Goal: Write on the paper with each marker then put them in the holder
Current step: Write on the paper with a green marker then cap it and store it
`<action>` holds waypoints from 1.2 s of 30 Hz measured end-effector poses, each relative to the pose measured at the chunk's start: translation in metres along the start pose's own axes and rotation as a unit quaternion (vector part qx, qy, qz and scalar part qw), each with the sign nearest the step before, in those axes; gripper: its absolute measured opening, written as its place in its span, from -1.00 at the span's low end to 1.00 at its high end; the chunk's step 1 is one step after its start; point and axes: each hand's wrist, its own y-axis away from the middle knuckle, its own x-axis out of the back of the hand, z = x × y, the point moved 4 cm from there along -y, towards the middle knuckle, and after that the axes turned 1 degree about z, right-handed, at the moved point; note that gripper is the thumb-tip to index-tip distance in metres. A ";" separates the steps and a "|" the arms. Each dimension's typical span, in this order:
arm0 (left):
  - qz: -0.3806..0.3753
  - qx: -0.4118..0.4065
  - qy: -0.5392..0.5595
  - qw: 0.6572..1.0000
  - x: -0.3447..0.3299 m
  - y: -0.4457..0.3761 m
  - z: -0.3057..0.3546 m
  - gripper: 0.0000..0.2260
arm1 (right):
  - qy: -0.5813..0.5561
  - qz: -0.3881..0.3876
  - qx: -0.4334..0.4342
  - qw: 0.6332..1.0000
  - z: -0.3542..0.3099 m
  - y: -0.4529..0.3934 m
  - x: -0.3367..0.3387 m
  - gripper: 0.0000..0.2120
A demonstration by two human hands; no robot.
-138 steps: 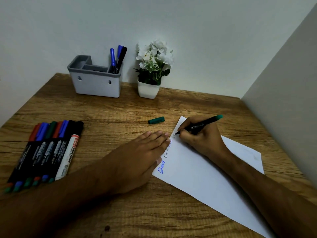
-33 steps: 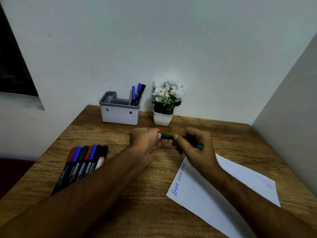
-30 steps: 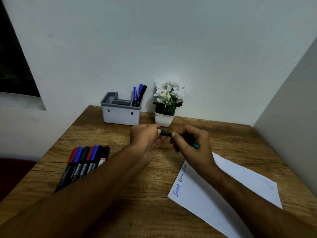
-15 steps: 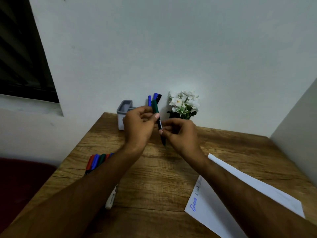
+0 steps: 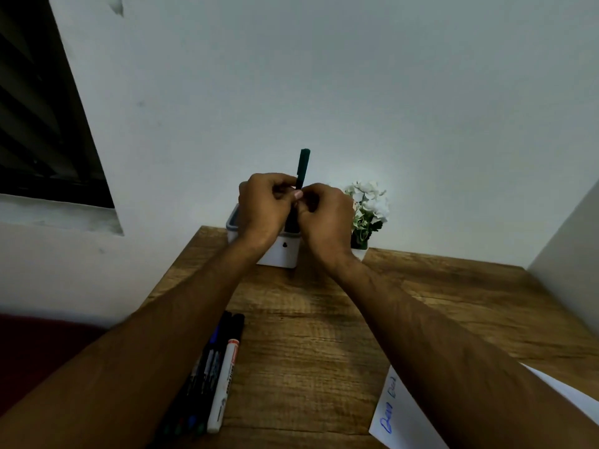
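Observation:
A green marker (image 5: 303, 165) stands upright with its green cap on top, held between both hands above the grey-white holder (image 5: 281, 254). My left hand (image 5: 264, 207) and my right hand (image 5: 324, 215) both pinch its shaft, fingertips touching. The hands hide the holder's top and the markers inside it. A row of several markers (image 5: 220, 367) lies on the wooden table (image 5: 308, 335) at the lower left, partly under my left forearm. The white paper (image 5: 393, 413) with blue writing lies at the lower right.
A small white pot of white flowers (image 5: 368, 210) stands just right of the holder, close to my right hand. A white wall rises behind the table, a dark window sits at the upper left, and a grey side wall bounds the table at the right.
The cap went back on the green marker. Both hands carried it away from the paper to above the holder and turned it upright. The view tilted upward.

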 end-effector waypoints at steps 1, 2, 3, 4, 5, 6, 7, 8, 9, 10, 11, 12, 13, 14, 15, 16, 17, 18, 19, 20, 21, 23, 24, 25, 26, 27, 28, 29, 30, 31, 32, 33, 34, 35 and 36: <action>-0.008 0.004 -0.009 1.000 -0.003 -0.001 -0.003 -0.78 | 0.013 -0.011 -0.006 1.000 0.003 -0.001 -0.002 -0.87; -0.016 0.012 -0.023 1.000 -0.006 -0.002 -0.007 -0.78 | 0.028 -0.024 -0.013 0.999 0.007 -0.002 -0.005 -0.87; -0.019 0.021 -0.039 0.999 -0.007 -0.003 -0.011 -0.78 | 0.042 -0.036 -0.019 0.998 0.011 -0.001 -0.007 -0.88; -0.015 0.032 -0.051 0.998 -0.008 -0.003 -0.015 -0.77 | 0.051 -0.045 -0.026 0.997 0.013 -0.001 -0.008 -0.89; -0.008 0.043 -0.055 0.998 -0.008 -0.003 -0.018 -0.76 | 0.055 -0.052 -0.029 0.997 0.015 0.000 -0.008 -0.89; 0.000 0.050 -0.055 0.997 -0.007 -0.003 -0.021 -0.76 | 0.058 -0.055 -0.030 0.996 0.015 0.002 -0.006 -0.89; 0.004 0.052 -0.054 0.997 -0.007 -0.002 -0.022 -0.77 | 0.058 -0.058 -0.025 0.996 0.014 0.003 -0.005 -0.89; 0.005 0.050 -0.055 0.997 -0.006 0.000 -0.022 -0.78 | 0.059 -0.062 -0.019 0.996 0.013 0.005 -0.003 -0.89; 0.003 0.047 -0.055 0.997 -0.006 0.001 -0.022 -0.79 | 0.057 -0.064 -0.011 0.996 0.012 0.007 -0.001 -0.89; 0.000 0.045 -0.054 0.998 -0.005 0.004 -0.022 -0.80 | 0.056 -0.066 -0.004 0.996 0.012 0.009 0.000 -0.90; -0.005 0.043 -0.052 0.998 -0.005 0.006 -0.022 -0.81 | 0.054 -0.067 0.004 0.996 0.011 0.011 0.001 -0.89; -0.011 0.038 -0.052 0.998 -0.003 0.010 -0.021 -0.81 | 0.053 -0.068 0.010 0.996 0.012 0.014 0.002 -0.89; -0.017 0.031 -0.055 0.998 -0.002 0.015 -0.019 -0.82 | 0.051 -0.069 0.018 0.996 0.012 0.017 0.003 -0.89; -0.026 0.022 -0.062 0.997 0.001 0.020 -0.018 -0.84 | 0.049 -0.072 0.026 0.996 0.012 0.022 0.005 -0.89; -0.036 0.014 -0.070 0.997 0.004 0.026 -0.016 -0.85 | 0.046 -0.077 0.035 0.995 0.012 0.027 0.008 -0.88; -0.051 0.008 -0.078 0.996 0.007 0.033 -0.015 -0.86 | 0.044 -0.086 0.041 0.994 0.012 0.034 0.011 -0.88; -0.073 0.002 -0.091 0.993 0.011 0.040 -0.015 -0.87 | 0.043 -0.099 0.043 0.993 0.013 0.041 0.015 -0.88; -0.101 -0.002 -0.111 0.989 0.014 0.047 -0.016 -0.87 | 0.046 -0.112 0.043 0.992 0.014 0.048 0.019 -0.87; -0.136 0.000 -0.137 0.981 0.018 0.056 -0.018 -0.86 | 0.049 -0.122 0.044 0.990 0.016 0.056 0.024 -0.85; -0.170 0.005 -0.164 0.972 0.021 0.064 -0.019 -0.85 | 0.054 -0.127 0.046 0.989 0.017 0.064 0.029 -0.84; -0.199 0.011 -0.190 0.961 0.025 0.073 -0.020 -0.83 | 0.058 -0.132 0.048 0.988 0.019 0.071 0.034 -0.84; -0.236 0.022 -0.253 0.938 0.034 0.086 -0.019 -0.79 | 0.060 -0.145 0.050 0.986 0.023 0.084 0.044 -0.87; -0.253 0.034 -0.285 0.924 0.039 0.092 -0.018 -0.77 | 0.057 -0.153 0.049 0.985 0.024 0.090 0.048 -0.88; -0.272 0.044 -0.315 0.908 0.043 0.097 -0.017 -0.75 | 0.051 -0.159 0.045 0.985 0.026 0.095 0.052 -0.90; -0.291 0.048 -0.342 0.892 0.046 0.102 -0.015 -0.74 | 0.046 -0.163 0.041 0.985 0.027 0.099 0.056 -0.91; -0.303 0.049 -0.365 0.879 0.049 0.108 -0.014 -0.72 | 0.044 -0.166 0.036 0.984 0.029 0.103 0.060 -0.91; -0.309 0.050 -0.383 0.869 0.052 0.112 -0.012 -0.71 | 0.047 -0.167 0.034 0.984 0.029 0.105 0.063 -0.90; -0.311 0.051 -0.398 0.862 0.053 0.116 -0.011 -0.70 | 0.050 -0.166 0.033 0.984 0.029 0.107 0.066 -0.90; -0.311 0.049 -0.410 0.856 0.053 0.119 -0.010 -0.70 | 0.050 -0.165 0.032 0.985 0.028 0.109 0.068 -0.90; -0.310 0.045 -0.420 0.852 0.053 0.122 -0.008 -0.71 | 0.048 -0.166 0.029 0.985 0.028 0.110 0.070 -0.89; -0.309 0.043 -0.428 0.848 0.052 0.124 -0.007 -0.73 | 0.045 -0.170 0.025 0.984 0.028 0.111 0.072 -0.89; -0.307 0.042 -0.436 0.845 0.052 0.126 -0.006 -0.76 | 0.044 -0.176 0.022 0.983 0.028 0.113 0.073 -0.88; -0.305 0.042 -0.442 0.842 0.050 0.127 -0.005 -0.78 | 0.044 -0.180 0.021 0.983 0.028 0.114 0.075 -0.88; -0.302 0.041 -0.446 0.841 0.050 0.128 -0.003 -0.81 | 0.045 -0.181 0.021 0.982 0.028 0.115 0.076 -0.87; -0.297 0.041 -0.450 0.841 0.048 0.129 -0.002 -0.84 | 0.046 -0.180 0.021 0.982 0.028 0.116 0.078 -0.87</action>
